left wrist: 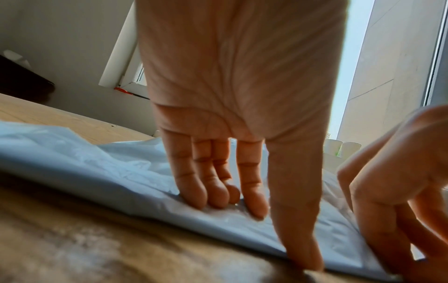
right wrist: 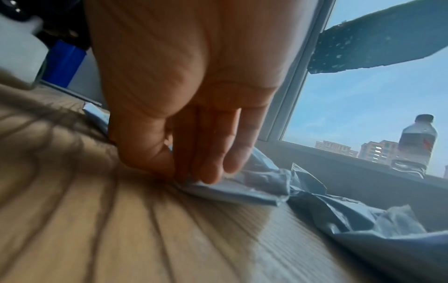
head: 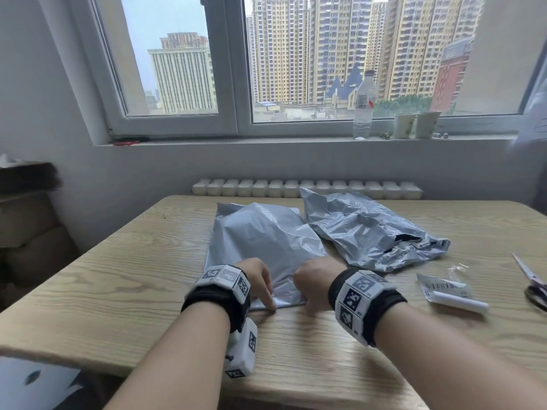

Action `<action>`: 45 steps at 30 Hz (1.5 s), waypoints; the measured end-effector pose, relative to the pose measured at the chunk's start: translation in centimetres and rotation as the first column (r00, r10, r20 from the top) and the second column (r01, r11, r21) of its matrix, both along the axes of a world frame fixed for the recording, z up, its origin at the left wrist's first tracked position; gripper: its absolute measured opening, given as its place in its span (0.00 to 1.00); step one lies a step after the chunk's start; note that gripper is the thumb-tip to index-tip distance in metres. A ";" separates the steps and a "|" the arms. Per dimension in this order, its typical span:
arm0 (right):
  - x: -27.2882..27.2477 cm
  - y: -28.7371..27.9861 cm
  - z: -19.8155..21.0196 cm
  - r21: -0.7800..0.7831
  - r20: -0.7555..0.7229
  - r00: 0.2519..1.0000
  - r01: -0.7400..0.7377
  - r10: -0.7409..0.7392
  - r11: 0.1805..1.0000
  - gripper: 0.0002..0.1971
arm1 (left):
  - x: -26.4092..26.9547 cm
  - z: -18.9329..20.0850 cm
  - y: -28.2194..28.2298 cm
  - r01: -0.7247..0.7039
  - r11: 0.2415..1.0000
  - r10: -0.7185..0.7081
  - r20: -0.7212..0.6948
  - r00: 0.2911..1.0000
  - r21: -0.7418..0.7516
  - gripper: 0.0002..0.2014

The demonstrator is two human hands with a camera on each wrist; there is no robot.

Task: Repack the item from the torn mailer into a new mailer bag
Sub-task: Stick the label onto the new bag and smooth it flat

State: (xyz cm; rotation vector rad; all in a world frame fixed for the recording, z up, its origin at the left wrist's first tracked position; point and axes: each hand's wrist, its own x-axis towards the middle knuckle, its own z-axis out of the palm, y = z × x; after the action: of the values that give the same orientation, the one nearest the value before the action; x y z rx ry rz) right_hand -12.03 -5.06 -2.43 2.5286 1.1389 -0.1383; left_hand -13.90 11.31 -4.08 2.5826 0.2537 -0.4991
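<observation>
A puffed grey new mailer (head: 260, 235) lies in the middle of the wooden table (head: 118, 276), its near edge toward me. My left hand (head: 265, 291) presses straight fingers (left wrist: 218, 191) down on that edge of the new mailer (left wrist: 109, 172), thumb at the rim. My right hand (head: 307, 291) is beside it, and its thumb and curled fingers (right wrist: 208, 172) pinch the same edge of the new mailer (right wrist: 242, 187). The crumpled torn mailer (head: 364, 229) lies to the right with a dark opening at its near end. What is inside either bag is hidden.
Scissors (head: 532, 279) lie at the table's right edge, with a barcode label and a white strip (head: 453, 294) nearer the hands. A water bottle (head: 364, 105) and two paper cups (head: 404, 125) stand on the windowsill. Boxes sit at the left.
</observation>
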 end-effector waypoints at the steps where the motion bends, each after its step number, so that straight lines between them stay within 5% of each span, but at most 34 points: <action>1: -0.2 -0.1 -0.1 0.013 0.021 1.000 -0.010 0.009 1.000 0.09 | -0.1 0.0 -0.1 0.005 1.000 -0.005 0.003 1.000 0.000 0.15; 9: 0.6 -0.7 1.1 0.304 0.047 0.998 0.012 -0.028 0.953 0.07 | -1.1 1.4 -1.0 0.083 0.969 -0.101 0.068 0.993 0.232 0.27; 12: 1.1 -1.1 3.1 0.401 0.088 0.995 0.002 -0.040 0.916 0.08 | -1.4 2.9 -1.2 0.084 0.918 -0.151 0.145 0.978 0.387 0.16; 16: 1.7 -2.3 4.6 0.513 0.083 0.994 0.019 -0.072 0.858 0.11 | -1.9 6.5 -0.6 -0.081 0.845 -0.139 0.362 0.922 0.529 0.11; 20: 2.2 -3.3 4.6 0.568 0.044 0.989 0.093 -0.142 0.818 0.29 | -2.3 10.7 0.0 -0.195 0.843 -0.107 0.512 0.852 0.501 0.12; 22: 2.4 -3.6 4.7 0.622 0.047 0.982 0.114 -0.182 0.775 0.25 | -2.5 12.4 0.0 -0.239 0.839 -0.103 0.575 0.812 0.488 0.12; 30: -0.3 -2.3 7.9 0.879 -0.294 0.954 0.246 0.058 0.409 0.44 | -3.3 18.7 -1.5 -0.395 0.826 -0.047 0.746 0.664 0.403 0.12; 33: -0.8 -2.4 9.4 0.886 -0.261 0.965 0.226 0.033 0.405 0.36 | -3.4 20.5 -2.3 -0.426 0.821 -0.044 0.786 0.617 0.381 0.13; 36: 0.0 -3.7 10.8 0.910 -0.110 0.983 0.160 -0.149 0.384 0.11 | -3.8 21.6 -2.3 -0.432 0.827 -0.032 0.797 0.603 0.360 0.14; 40: 2.0 -5.7 12.2 0.971 -0.159 0.963 0.192 -0.216 0.141 0.11 | -4.5 22.1 -1.8 -0.424 0.849 -0.017 0.819 0.574 0.315 0.15; 45: 2.5 -5.4 13.1 0.923 -0.355 0.935 0.347 -0.019 -0.166 0.10 | -4.6 22.0 -1.6 -0.444 0.844 -0.046 0.866 0.497 0.300 0.17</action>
State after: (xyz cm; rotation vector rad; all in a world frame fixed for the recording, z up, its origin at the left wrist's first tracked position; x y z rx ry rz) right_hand -9.58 -10.46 10.65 4.2459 1.0335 0.8247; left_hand -18.51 9.66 17.93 2.8431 0.3591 1.1157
